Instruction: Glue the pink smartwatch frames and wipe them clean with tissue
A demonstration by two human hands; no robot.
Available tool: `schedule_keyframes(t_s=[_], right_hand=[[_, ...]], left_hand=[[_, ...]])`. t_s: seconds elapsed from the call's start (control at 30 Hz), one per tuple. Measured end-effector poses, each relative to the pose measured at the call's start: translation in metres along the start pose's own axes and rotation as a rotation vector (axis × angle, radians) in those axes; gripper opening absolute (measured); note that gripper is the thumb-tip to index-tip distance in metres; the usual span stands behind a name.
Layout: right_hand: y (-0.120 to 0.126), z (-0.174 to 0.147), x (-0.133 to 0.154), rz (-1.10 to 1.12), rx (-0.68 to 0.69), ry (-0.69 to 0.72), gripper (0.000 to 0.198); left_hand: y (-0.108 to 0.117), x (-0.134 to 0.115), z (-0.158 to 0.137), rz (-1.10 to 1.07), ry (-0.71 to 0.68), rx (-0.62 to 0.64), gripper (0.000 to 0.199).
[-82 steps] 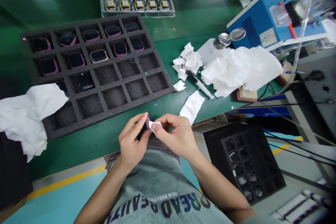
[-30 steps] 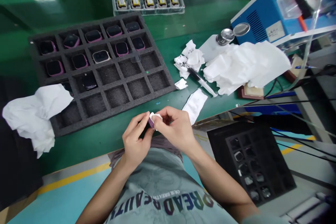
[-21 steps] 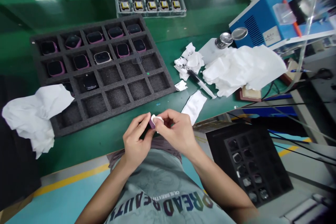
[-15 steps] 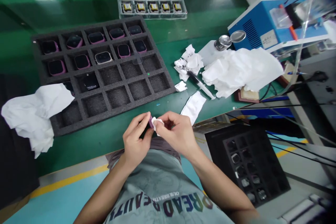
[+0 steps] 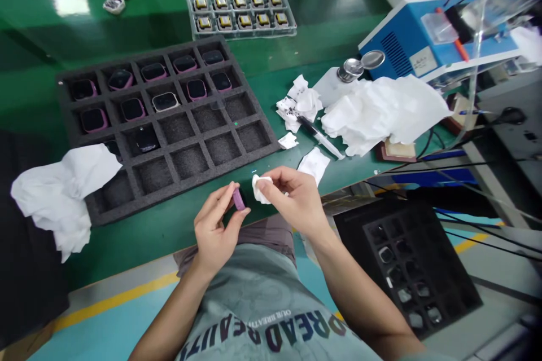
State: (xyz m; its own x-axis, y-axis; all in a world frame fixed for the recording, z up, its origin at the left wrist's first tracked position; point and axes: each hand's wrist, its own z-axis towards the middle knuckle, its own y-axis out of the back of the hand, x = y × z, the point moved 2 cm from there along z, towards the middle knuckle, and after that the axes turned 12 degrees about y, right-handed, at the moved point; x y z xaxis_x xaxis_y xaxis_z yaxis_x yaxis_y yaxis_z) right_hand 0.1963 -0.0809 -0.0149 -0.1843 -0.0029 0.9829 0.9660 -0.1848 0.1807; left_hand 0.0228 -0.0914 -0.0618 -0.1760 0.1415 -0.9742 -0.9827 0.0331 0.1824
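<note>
Between the thumb and fingers of my left hand (image 5: 218, 225) is a purple watch case (image 5: 238, 199), held on edge with its narrow side facing up. My right hand (image 5: 296, 194) pinches a crumpled white tissue (image 5: 261, 189), a small gap to the right of the case. Both hands are over the front edge of the green table (image 5: 156, 240). Just beyond them lies a dark foam tray (image 5: 190, 161), with several square watches, mostly purple-rimmed, in its far compartments. One watch (image 5: 165, 101) there has a pale rim.
A white cloth (image 5: 63, 180) overlaps the tray's left corner. To the right lie a syringe (image 5: 319, 138), stained tissues (image 5: 300, 101), a larger white cloth (image 5: 385, 113), a round metal tin (image 5: 350, 70) and a blue machine (image 5: 402, 48). A clear tray (image 5: 292, 29) of small parts sits behind.
My right hand has drawn the tissue off the watch case, moving right. My left hand still grips the case, now showing more of its purple side. The whole view has shifted slightly.
</note>
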Motion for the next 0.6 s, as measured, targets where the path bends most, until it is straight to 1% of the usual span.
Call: schedule_keyframes(t_s=[0.1,0.2,0.3,0.37,0.43,0.47,0.53,0.6], right_hand=[[-0.004,-0.015,0.005,-0.009,0.072,0.022,0.018],[-0.014,-0.022,0.006,-0.069,0.107,0.065,0.017],[-0.024,-0.013,0.001,-0.125,0.079,0.073,0.018],[-0.027,-0.002,-0.004,-0.110,0.065,0.060,0.018],[-0.024,0.007,-0.008,-0.018,0.058,0.020,0.021],[-0.022,0.011,-0.010,0.068,0.055,-0.021,0.024],[-0.017,0.013,-0.011,0.295,0.052,-0.139,0.033],[-0.014,0.012,-0.011,0.508,0.081,-0.255,0.040]], left_hand=[[0.001,0.000,0.001,0.024,0.020,0.011,0.055],[0.002,0.000,0.002,0.081,0.007,0.027,0.053],[0.001,0.000,0.002,0.110,-0.026,0.028,0.051],[0.000,0.000,0.001,0.076,-0.022,0.024,0.054],[0.000,0.001,0.001,-0.024,0.031,0.019,0.061],[0.000,0.002,0.001,-0.081,0.072,0.022,0.062],[0.000,0.002,0.003,-0.172,0.141,0.032,0.058],[0.001,0.000,0.005,-0.221,0.168,0.042,0.047]])
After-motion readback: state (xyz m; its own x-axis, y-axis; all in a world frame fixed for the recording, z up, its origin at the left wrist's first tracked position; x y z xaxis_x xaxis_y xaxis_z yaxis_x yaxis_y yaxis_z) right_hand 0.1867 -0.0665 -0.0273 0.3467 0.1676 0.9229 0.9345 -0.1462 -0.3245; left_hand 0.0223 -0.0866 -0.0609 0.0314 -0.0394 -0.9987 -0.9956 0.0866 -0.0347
